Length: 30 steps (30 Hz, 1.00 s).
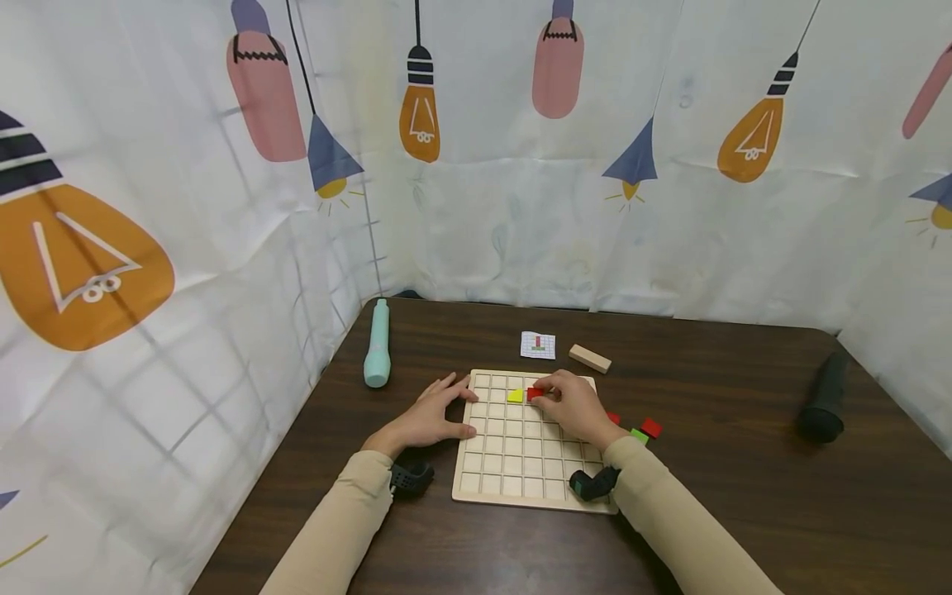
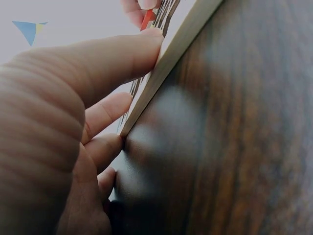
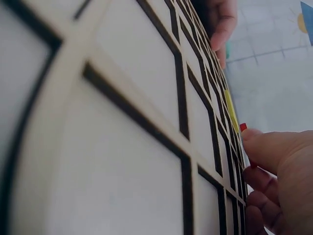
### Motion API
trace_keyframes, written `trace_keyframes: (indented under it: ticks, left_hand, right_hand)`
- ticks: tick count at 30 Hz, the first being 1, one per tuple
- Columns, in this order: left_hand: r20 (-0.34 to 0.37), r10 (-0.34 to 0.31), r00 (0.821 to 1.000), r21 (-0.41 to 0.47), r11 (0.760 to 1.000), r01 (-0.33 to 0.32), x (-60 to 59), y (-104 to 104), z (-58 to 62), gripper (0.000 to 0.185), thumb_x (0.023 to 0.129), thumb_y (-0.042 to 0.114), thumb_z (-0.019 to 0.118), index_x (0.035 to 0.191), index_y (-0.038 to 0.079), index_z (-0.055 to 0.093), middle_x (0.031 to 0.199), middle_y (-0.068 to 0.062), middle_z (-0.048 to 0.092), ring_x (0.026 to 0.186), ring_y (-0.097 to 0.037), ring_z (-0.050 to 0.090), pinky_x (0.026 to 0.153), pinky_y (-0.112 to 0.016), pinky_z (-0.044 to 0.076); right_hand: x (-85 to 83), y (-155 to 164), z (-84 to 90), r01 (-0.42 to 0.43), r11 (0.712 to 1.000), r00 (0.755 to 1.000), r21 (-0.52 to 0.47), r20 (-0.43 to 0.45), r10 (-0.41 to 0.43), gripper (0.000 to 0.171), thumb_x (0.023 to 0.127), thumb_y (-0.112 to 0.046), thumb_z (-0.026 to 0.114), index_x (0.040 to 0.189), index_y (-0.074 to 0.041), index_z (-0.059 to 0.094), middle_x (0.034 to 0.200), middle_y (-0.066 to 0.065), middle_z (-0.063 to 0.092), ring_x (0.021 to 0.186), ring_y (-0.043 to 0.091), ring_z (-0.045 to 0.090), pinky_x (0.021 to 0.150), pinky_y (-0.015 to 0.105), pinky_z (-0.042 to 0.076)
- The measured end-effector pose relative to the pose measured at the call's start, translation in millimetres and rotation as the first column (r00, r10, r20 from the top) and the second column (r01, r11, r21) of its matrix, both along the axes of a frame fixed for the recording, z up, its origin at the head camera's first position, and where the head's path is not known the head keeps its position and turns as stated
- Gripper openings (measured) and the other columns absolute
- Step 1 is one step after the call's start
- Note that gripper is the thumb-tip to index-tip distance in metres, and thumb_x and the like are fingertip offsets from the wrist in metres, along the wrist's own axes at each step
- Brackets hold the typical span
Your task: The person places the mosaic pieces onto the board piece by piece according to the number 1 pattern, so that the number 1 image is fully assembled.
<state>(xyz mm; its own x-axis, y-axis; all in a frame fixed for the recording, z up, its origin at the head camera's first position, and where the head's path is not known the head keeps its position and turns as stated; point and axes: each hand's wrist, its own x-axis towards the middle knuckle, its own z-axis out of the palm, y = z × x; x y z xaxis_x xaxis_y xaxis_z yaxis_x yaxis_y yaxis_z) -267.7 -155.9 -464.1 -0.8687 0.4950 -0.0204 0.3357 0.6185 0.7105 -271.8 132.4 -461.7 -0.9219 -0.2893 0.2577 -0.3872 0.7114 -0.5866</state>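
Note:
A light wooden grid board (image 1: 513, 464) lies on the dark table. Its left edge is touched by my left hand (image 1: 427, 420), whose thumb and fingers are spread apart; the left wrist view shows the thumb (image 2: 122, 56) at the board's rim. Over the far part of the grid, my right hand (image 1: 578, 407) pinches a small red square piece (image 1: 534, 394) between thumb and fingers. Just left of it sits a yellow piece (image 1: 515, 396) on the board. Whether the red piece touches the board cannot be told.
Right of the board lie a green piece (image 1: 639, 435) and red pieces (image 1: 651, 427), partly behind my right wrist. Beyond it are a gridded card (image 1: 538, 345) and a wooden block (image 1: 590, 359). A mint bottle-shaped object (image 1: 378, 351) stands left, a dark cylindrical object (image 1: 822, 401) far right.

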Motion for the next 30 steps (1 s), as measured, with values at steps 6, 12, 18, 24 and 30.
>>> trace_keyframes:
  ticks: [6,12,18,24,30]
  left_hand:
    - [0.005,0.014,1.0,-0.009,1.0,-0.014,0.9,-0.6,-1.0,0.047,0.083,0.037,0.078,0.125,0.024,0.061,0.161,-0.003,0.025,0.15,-0.031,0.004,0.113,-0.066,0.01]
    - [0.006,0.021,1.0,-0.01,1.0,-0.021,1.0,0.1,-0.7,0.045,0.083,0.037,0.078,0.124,0.026,0.061,0.161,-0.002,0.025,0.15,-0.03,0.004,0.113,-0.066,0.01]
    - [0.007,0.016,1.0,0.004,1.0,-0.016,-0.3,0.4,-0.7,0.045,0.084,0.036,0.078,0.124,0.025,0.061,0.161,-0.005,0.025,0.15,-0.033,0.003,0.112,-0.067,0.01]
    - [0.013,0.014,1.0,-0.001,1.0,-0.014,1.4,0.0,1.2,0.046,0.084,0.035,0.078,0.125,0.024,0.061,0.16,-0.003,0.025,0.15,-0.031,0.003,0.114,-0.065,0.008]
    - [0.009,0.016,1.0,-0.001,1.0,-0.016,0.6,0.5,0.3,0.046,0.083,0.035,0.078,0.125,0.024,0.061,0.16,-0.003,0.026,0.15,-0.032,0.004,0.114,-0.065,0.009]
  right_hand:
    - [-0.7,-2.9,-2.5,0.016,1.0,1.0,0.008,0.016,-0.016,0.024,0.085,-0.022,0.078,0.107,-0.014,0.075,0.095,-0.004,0.062,0.072,0.013,0.048,0.066,0.029,0.043]
    - [-0.4,-4.8,-2.9,0.017,1.0,1.0,0.014,0.004,-0.017,0.022,0.085,-0.021,0.078,0.106,-0.014,0.075,0.094,-0.004,0.061,0.072,0.012,0.048,0.066,0.03,0.043]
    - [-0.7,-4.4,-2.3,0.021,1.0,1.0,0.017,-0.004,-0.02,0.023,0.085,-0.021,0.078,0.106,-0.012,0.076,0.092,-0.002,0.061,0.07,0.012,0.048,0.065,0.028,0.043]
    - [-1.2,-4.4,-4.0,0.027,1.0,1.0,-0.004,-0.001,-0.027,0.023,0.083,-0.021,0.079,0.105,-0.013,0.076,0.091,-0.002,0.062,0.07,0.011,0.048,0.064,0.028,0.042]
    - [-0.6,-2.9,-4.9,0.023,1.0,1.0,-0.008,0.011,-0.023,0.026,0.084,-0.022,0.079,0.107,-0.012,0.075,0.092,-0.002,0.061,0.07,0.013,0.047,0.064,0.029,0.041]
